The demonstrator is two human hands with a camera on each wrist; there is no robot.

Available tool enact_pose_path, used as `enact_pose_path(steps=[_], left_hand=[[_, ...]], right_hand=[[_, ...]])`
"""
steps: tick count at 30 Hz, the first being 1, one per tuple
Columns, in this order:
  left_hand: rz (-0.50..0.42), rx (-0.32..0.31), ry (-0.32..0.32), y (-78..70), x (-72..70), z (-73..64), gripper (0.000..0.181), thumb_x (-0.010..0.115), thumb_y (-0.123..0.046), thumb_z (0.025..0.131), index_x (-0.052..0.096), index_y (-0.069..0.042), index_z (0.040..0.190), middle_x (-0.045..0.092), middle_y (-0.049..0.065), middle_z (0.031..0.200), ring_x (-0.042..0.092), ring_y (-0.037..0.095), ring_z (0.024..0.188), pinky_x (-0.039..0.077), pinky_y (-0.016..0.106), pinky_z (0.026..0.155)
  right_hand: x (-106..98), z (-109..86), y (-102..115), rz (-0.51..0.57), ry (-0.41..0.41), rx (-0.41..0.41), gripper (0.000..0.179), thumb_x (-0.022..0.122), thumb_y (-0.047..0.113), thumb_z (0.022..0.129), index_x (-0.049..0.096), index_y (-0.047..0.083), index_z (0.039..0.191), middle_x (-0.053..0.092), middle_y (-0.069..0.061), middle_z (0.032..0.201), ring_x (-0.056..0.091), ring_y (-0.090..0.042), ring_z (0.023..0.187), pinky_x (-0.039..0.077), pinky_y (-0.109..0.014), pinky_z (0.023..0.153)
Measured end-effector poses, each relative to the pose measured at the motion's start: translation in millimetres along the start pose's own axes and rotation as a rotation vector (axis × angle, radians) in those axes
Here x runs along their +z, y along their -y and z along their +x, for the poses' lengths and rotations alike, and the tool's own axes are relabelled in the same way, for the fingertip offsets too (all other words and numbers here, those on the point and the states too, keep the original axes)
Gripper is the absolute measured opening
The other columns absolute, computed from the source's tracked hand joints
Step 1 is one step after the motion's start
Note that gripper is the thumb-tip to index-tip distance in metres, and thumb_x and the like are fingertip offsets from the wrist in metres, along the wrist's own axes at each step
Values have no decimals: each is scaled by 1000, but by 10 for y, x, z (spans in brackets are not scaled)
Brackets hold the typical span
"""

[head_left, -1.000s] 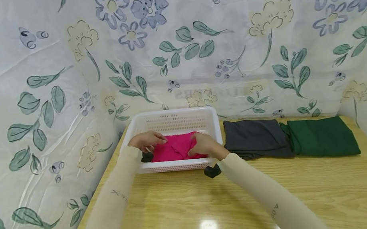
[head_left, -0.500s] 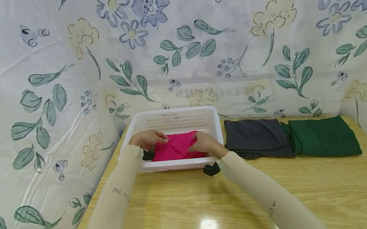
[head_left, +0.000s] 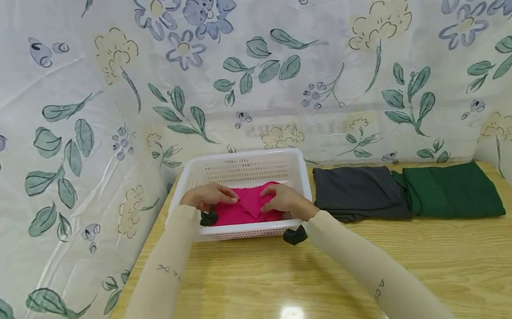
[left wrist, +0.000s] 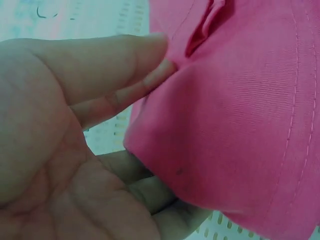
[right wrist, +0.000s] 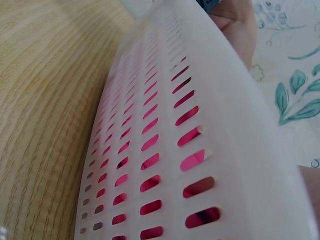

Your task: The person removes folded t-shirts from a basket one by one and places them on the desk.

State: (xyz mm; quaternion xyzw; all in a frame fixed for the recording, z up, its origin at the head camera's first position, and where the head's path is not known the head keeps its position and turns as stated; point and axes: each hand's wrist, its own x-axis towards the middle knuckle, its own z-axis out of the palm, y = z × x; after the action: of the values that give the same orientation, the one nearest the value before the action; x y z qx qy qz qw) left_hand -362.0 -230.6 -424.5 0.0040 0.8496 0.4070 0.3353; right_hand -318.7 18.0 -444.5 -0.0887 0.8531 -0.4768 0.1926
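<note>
A folded pink garment with stitched seams lies inside the white slotted basket. My left hand grips its left side, and in the left wrist view the thumb is at the upper fold while other fingers reach beneath the pink cloth. At the garment's right side, my right hand holds the edge with curled fingers, thumb on the near side. The right wrist view is mostly filled by the basket's wall, with pink showing through the slots.
To the right of the basket lie a folded dark grey cloth and a folded green cloth, edges meeting. The wooden table backs onto a flower-patterned curtain. Black wrist cameras, one here, hang by the basket.
My left hand has shifted slightly right over the pink garment. The right hand's fingers have moved a little on its right side, and the basket and folded cloths are as before.
</note>
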Motion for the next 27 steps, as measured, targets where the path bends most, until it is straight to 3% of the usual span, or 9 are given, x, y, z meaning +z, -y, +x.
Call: enact_pose_path(steps=[4, 8, 12, 17, 23, 27], left_hand=[[86, 21, -28, -13, -11, -6, 38, 67, -16, 100, 64, -2, 135, 55, 12, 128, 48, 21, 106, 49, 35, 83], [112, 38, -68, -31, -18, -33, 37, 69, -12, 98, 66, -2, 134, 59, 14, 122, 52, 22, 101, 53, 37, 81], [75, 42, -105, -16, -37, -50, 36, 70, -9, 97, 68, -2, 132, 59, 13, 120, 54, 21, 97, 54, 35, 79], [5, 55, -147, 7, -66, -119, 37, 70, -7, 97, 67, -1, 134, 56, 13, 121, 55, 20, 93, 54, 32, 78], [-29, 101, -177, -4, -80, -233, 38, 70, -5, 96, 66, 0, 134, 57, 13, 116, 57, 19, 86, 55, 31, 72], [-53, 134, -194, -25, -75, -291, 39, 70, -4, 96, 66, 0, 134, 56, 13, 116, 58, 18, 84, 55, 31, 72]], right_hand=[[-6, -4, -7, -16, -22, -22, 36, 81, 12, 88, 72, 9, 123, 63, -9, 125, 53, -22, 99, 47, -30, 79], [-8, -5, 0, -64, -65, -63, 32, 83, 13, 86, 75, 10, 117, 65, -8, 125, 54, -22, 102, 47, -28, 79], [-4, -2, -1, -77, -117, -98, 30, 84, 14, 85, 77, 12, 114, 65, -8, 125, 55, -23, 103, 46, -28, 76], [-2, -12, -8, 8, -140, -135, 31, 83, 10, 86, 77, 13, 116, 64, -9, 125, 51, -20, 91, 42, -25, 61], [-40, -56, 20, 29, -143, -195, 31, 82, 8, 88, 77, 15, 118, 63, -9, 130, 49, -16, 87, 42, -24, 60], [-104, -106, 65, 14, -132, -232, 32, 81, 9, 88, 76, 15, 120, 66, -9, 119, 46, -14, 74, 41, -25, 58]])
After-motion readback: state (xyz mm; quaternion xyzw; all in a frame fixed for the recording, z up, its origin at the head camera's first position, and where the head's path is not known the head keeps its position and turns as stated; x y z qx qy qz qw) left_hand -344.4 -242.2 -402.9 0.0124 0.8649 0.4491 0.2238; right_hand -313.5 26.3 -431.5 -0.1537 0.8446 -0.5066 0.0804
